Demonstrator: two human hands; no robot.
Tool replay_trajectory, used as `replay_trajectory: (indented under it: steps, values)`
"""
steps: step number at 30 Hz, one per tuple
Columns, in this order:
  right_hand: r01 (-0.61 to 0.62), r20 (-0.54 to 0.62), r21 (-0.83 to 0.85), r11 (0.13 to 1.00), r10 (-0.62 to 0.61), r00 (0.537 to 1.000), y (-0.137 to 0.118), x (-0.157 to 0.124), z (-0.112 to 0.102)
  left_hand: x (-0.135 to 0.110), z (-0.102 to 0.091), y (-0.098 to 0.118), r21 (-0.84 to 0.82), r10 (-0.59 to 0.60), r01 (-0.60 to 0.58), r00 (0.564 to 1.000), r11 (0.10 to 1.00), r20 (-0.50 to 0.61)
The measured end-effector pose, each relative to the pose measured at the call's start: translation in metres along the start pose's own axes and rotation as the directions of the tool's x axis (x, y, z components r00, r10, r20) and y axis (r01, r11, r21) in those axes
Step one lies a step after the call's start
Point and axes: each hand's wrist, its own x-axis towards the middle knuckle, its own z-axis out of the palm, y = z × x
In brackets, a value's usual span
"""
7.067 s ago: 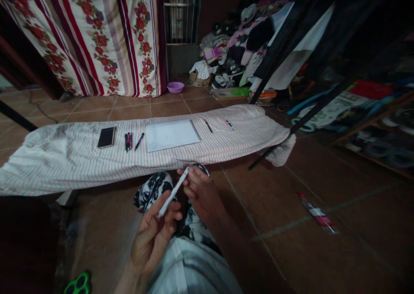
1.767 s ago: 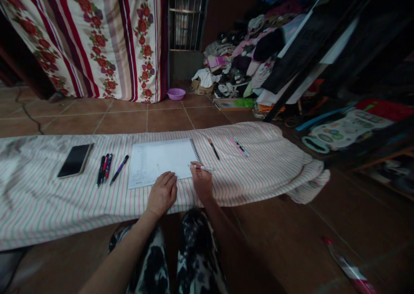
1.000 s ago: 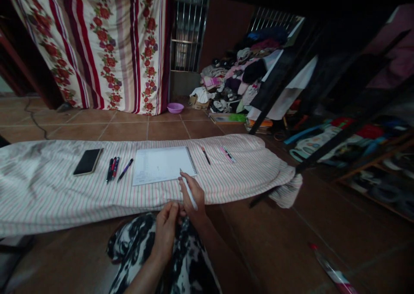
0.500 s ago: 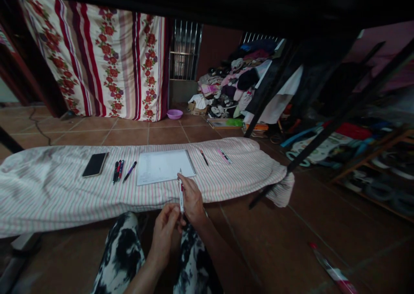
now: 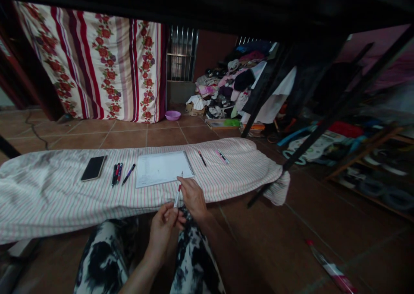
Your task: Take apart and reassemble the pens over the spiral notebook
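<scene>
Both my hands meet over my lap, just below the near edge of a low board covered in pink-striped cloth. My right hand grips a white pen with a red band, held nearly upright. My left hand pinches the pen's lower end. Beyond them on the cloth lies an open spiral notebook with a white page.
Left of the notebook lie three pens, one more pen and a dark phone. A black pen and a pink pen lie to its right. A floral curtain, a purple bowl and a clothes pile stand behind. A bottle lies on the tiled floor.
Earlier my hands rested on the notebook's near edge; both have drawn back to my lap with the pen, and my left hand has closed on its lower end. My view has tilted up.
</scene>
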Motion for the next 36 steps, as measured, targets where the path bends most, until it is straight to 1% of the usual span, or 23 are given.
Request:
replay_trajectory:
  steps: [2, 7, 13, 17, 22, 27, 32, 34, 36]
  values:
    - [0.0, 0.022, -0.023, 1.0, 0.001, 1.0, 0.006, 0.005, -0.002, 0.004, 0.002, 0.004, 0.007, -0.014, 0.014, 1.0, 1.0, -0.01]
    - [-0.026, 0.062, -0.061, 0.998, 0.029, 0.998, 0.018, 0.013, -0.005, 0.015, 0.005, 0.009, 0.036, -0.019, 0.017, 0.999, 0.999, 0.045]
    - [-0.057, 0.093, -0.107, 0.993, 0.067, 0.993, 0.023, 0.018, -0.009, 0.022, 0.013, 0.01, 0.028, -0.04, 0.038, 0.998, 0.999, 0.056]
    - [-0.101, 0.11, -0.133, 0.986, 0.116, 0.987, 0.025, 0.02, -0.013, 0.025, 0.016, 0.013, 0.019, -0.012, 0.01, 0.996, 1.0, 0.084]
    - [-0.111, 0.134, -0.163, 0.98, 0.133, 0.982, 0.026, 0.02, -0.015, 0.025, 0.017, 0.016, 0.011, 0.03, -0.032, 0.995, 0.999, 0.098]
    - [-0.11, 0.169, -0.197, 0.974, 0.144, 0.975, 0.023, 0.022, -0.015, 0.026, 0.014, 0.021, 0.013, 0.045, -0.046, 0.995, 0.999, 0.09]
    - [-0.121, 0.224, -0.231, 0.965, 0.173, 0.959, 0.021, 0.023, -0.013, 0.032, 0.007, 0.023, 0.046, 0.043, -0.047, 0.997, 0.998, 0.071]
    - [-0.118, 0.241, -0.257, 0.959, 0.182, 0.953, 0.022, 0.023, -0.013, 0.038, 0.004, 0.022, 0.079, 0.052, -0.058, 0.996, 0.995, 0.069]
    - [-0.112, 0.254, -0.279, 0.954, 0.185, 0.949, 0.025, 0.023, -0.013, 0.045, 0.001, 0.017, 0.164, 0.084, -0.096, 0.994, 0.982, 0.074]
